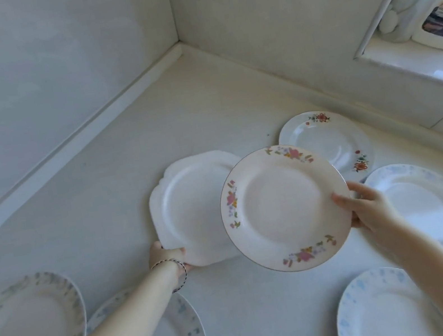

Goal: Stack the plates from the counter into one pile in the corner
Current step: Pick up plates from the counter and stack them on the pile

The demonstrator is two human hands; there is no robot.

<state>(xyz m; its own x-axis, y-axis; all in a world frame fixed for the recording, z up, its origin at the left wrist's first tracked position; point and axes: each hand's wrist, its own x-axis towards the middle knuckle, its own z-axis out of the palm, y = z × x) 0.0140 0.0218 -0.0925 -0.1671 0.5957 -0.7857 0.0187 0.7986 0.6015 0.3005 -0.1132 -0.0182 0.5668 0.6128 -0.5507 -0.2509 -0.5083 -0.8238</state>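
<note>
A plain scalloped plate [192, 211] is pinched at its near rim by the left hand [167, 255] and a pink-flowered plate [285, 208] is gripped at its edge by the right hand [365, 207], both short of the empty corner [183, 56], seemingly so that the pile can be started there.

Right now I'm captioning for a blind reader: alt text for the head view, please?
Left hand holds a plain scalloped plate, right hand a pink-flowered plate, above a white counter strewn with other plates.
</note>
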